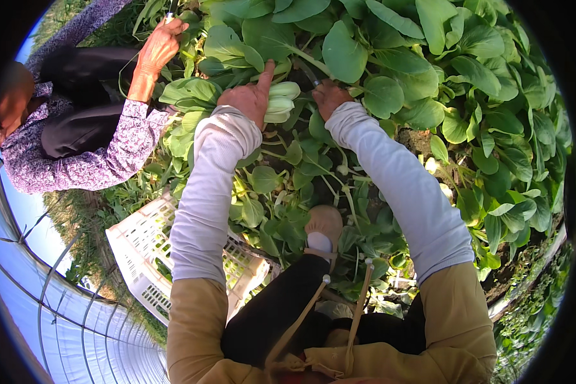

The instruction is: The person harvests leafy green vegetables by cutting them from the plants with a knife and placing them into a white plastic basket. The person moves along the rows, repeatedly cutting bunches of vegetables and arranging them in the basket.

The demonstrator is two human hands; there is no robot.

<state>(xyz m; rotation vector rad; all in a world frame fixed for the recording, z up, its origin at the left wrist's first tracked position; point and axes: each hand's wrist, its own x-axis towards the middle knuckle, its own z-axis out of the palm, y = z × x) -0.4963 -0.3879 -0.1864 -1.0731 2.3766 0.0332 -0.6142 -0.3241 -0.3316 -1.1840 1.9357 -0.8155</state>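
Observation:
My left hand (249, 100) is closed around cut bok choy (279, 108), its index finger stretched forward over the leaves. The pale green stem bases stick out to the right of that hand, and the leaves spread to its left. In my right hand (332, 98) is a knife (309, 72); a metal collar and part of a dark blade show beyond the fist. The blade reaches in among the leaves of standing bok choy (345, 53), which hide its tip. Its handle is covered by my fingers.
A white plastic crate (141, 240) with greens inside stands at my left. On the left a co-worker crouches, one hand (158, 48) gripping a knife. Dense bok choy (485, 105) grows ahead and right. My shoe (324, 223) rests among low leaves. Greenhouse film (96, 331) curves at lower left.

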